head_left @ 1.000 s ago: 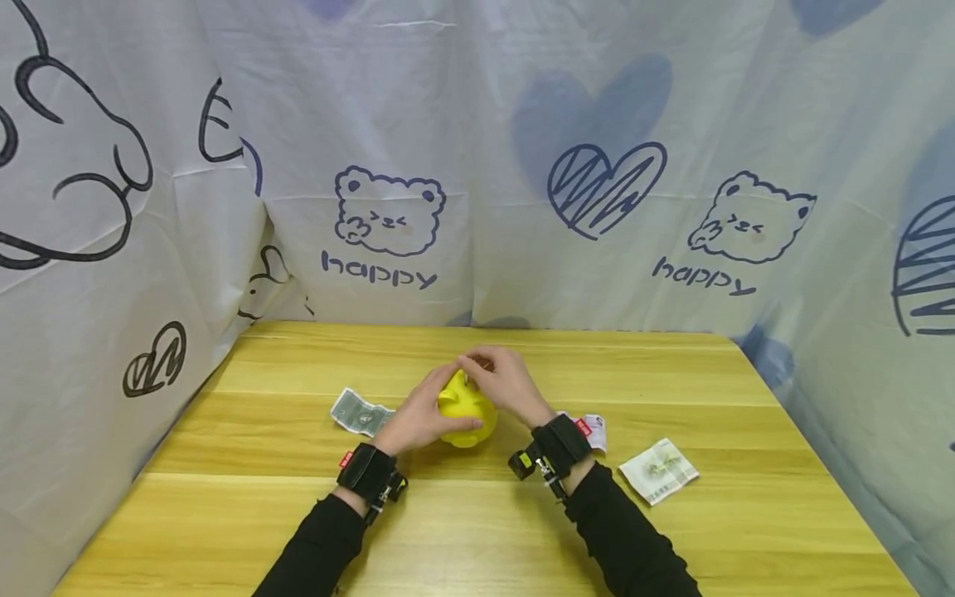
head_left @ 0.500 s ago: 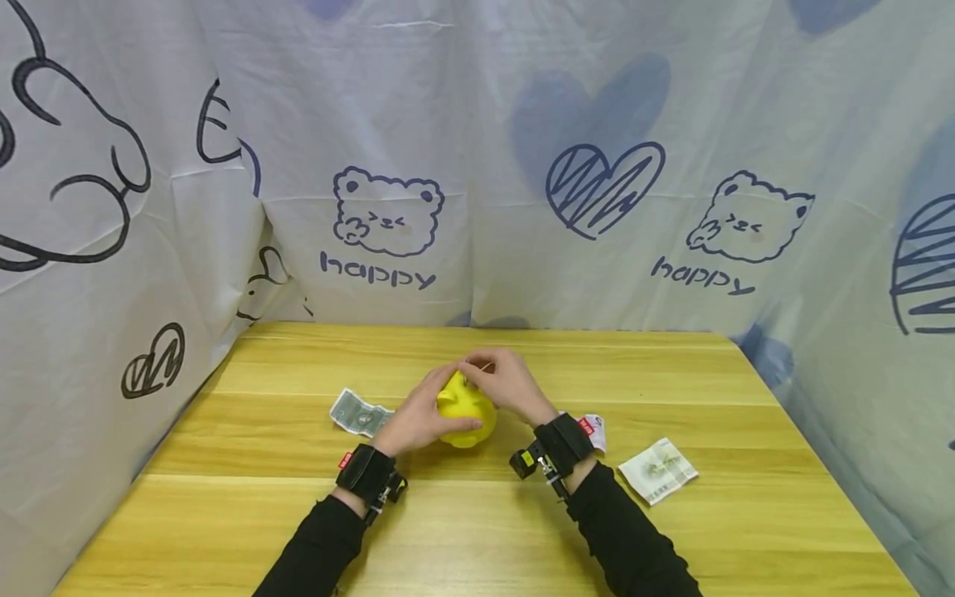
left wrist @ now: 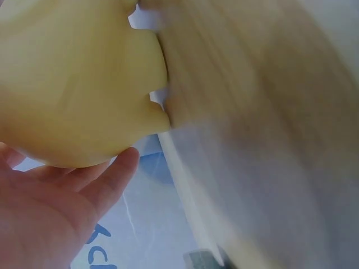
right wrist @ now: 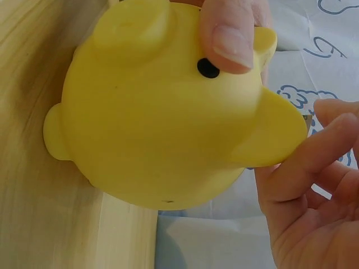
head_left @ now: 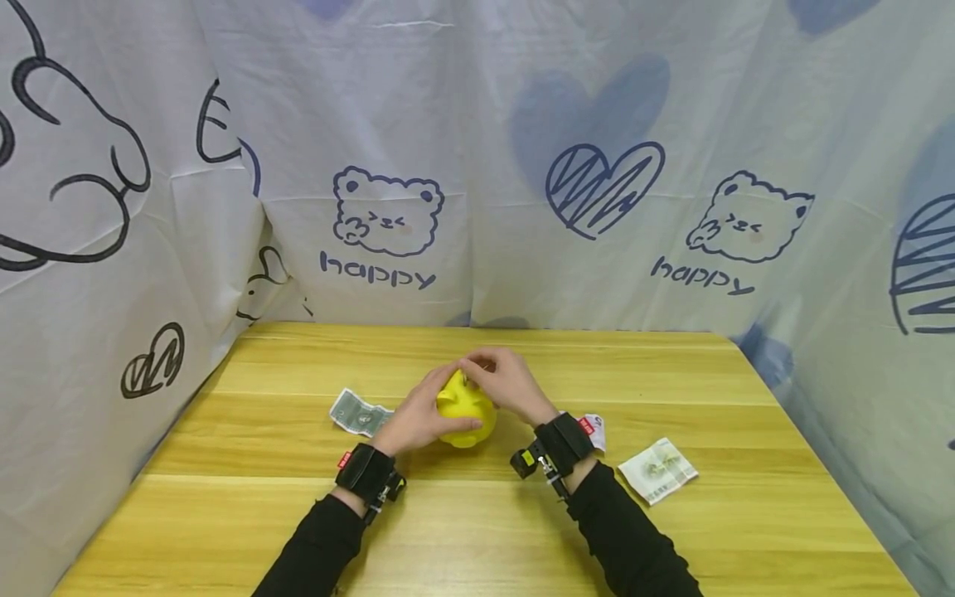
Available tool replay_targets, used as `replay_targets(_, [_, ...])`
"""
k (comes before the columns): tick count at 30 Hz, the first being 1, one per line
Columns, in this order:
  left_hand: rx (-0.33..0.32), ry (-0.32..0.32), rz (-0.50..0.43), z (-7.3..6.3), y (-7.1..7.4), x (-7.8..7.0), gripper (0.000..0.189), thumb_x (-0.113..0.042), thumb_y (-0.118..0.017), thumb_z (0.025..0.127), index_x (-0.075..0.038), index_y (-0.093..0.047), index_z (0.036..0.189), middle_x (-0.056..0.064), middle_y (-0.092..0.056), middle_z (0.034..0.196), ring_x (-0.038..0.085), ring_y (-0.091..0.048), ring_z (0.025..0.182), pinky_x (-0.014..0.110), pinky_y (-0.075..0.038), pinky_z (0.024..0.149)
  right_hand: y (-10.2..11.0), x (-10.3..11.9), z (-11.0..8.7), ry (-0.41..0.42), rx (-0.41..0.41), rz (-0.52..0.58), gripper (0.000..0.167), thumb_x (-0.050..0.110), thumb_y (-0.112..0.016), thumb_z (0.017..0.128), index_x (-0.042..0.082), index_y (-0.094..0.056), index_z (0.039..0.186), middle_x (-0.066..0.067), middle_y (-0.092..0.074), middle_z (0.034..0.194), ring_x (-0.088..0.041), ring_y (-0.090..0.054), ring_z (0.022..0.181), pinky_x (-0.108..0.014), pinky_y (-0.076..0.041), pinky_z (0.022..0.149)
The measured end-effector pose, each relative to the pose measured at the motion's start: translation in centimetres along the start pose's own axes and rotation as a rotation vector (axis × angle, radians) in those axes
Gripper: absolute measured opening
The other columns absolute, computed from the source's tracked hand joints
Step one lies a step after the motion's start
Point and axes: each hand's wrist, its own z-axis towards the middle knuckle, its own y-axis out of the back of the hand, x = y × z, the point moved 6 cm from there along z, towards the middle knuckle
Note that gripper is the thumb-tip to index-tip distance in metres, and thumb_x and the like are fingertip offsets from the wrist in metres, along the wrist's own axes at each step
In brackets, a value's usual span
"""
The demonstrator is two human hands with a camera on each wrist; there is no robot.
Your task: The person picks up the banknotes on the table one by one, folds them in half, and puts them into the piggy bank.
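Observation:
A yellow piggy bank (head_left: pixel 466 414) stands on the wooden table in front of me, its snout, black eye and ear plain in the right wrist view. My left hand (head_left: pixel 425 414) grips it from the left, thumb across the near side and fingers round the far side. Over the top of the pig, my right hand (head_left: pixel 507 384) has thumb and fingers curled together. Between them is a banknote (right wrist: pixel 308 119), mostly hidden; only a small corner peeks out behind the ear in the right wrist view.
A grey-green banknote (head_left: pixel 360 412) lies to the left, partly behind the left hand. Another banknote (head_left: pixel 596 431) shows beside the right wrist, and a pale folded banknote (head_left: pixel 658 471) lies farther right. A printed cloth (head_left: pixel 477 249) hangs behind the table (head_left: pixel 477 531).
The left hand keeps its grip and the piggy bank stays in place. The right fingers shift slightly over the top, and a thin edge visible between them half a second ago is less visible now.

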Motion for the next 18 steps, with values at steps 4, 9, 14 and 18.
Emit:
replay_targets(4, [0.01, -0.007, -0.003, -0.05, 0.14, -0.24, 0.094, -0.054, -0.08, 0.075, -0.039, -0.029, 0.152, 0.003, -0.045, 0.14, 0.019, -0.055, 0.103, 0.033, -0.051, 0.082, 0.06, 0.19, -0.04, 0.011, 0.009, 0.008, 0.027, 0.037, -0.058, 0.098, 0.017, -0.072, 0.109, -0.005, -0.063, 0.08, -0.013, -0.048, 0.053, -0.025, -0.042, 0.043])
replay_targets(9, [0.018, -0.021, 0.013, -0.08, 0.33, -0.39, 0.094, -0.055, -0.079, 0.075, -0.038, -0.028, 0.152, 0.003, -0.045, 0.141, 0.019, -0.055, 0.104, 0.033, -0.051, 0.083, 0.07, 0.26, -0.02, 0.012, 0.015, 0.012, 0.026, 0.035, -0.058, 0.098, 0.017, -0.072, 0.11, -0.005, -0.063, 0.08, -0.012, -0.047, 0.051, -0.024, -0.042, 0.043])
replay_targets(14, [0.04, -0.021, 0.025, -0.09, 0.44, -0.47, 0.094, -0.055, -0.078, 0.077, -0.038, -0.026, 0.153, 0.003, -0.045, 0.14, 0.019, -0.054, 0.104, 0.033, -0.051, 0.084, 0.06, 0.22, 0.02, 0.008, 0.011, 0.011, 0.025, 0.034, -0.058, 0.098, 0.017, -0.072, 0.11, -0.005, -0.063, 0.082, -0.013, -0.048, 0.055, -0.024, -0.042, 0.044])
replay_targets(18, [0.061, -0.018, 0.032, -0.07, 0.46, -0.47, 0.096, -0.055, -0.077, 0.078, -0.038, -0.022, 0.155, 0.004, -0.044, 0.142, 0.019, -0.054, 0.105, 0.035, -0.05, 0.086, 0.08, 0.24, 0.04, 0.013, 0.003, -0.002, 0.025, 0.032, -0.058, 0.099, 0.016, -0.072, 0.112, -0.004, -0.066, 0.086, -0.015, -0.054, 0.067, -0.025, -0.044, 0.051])
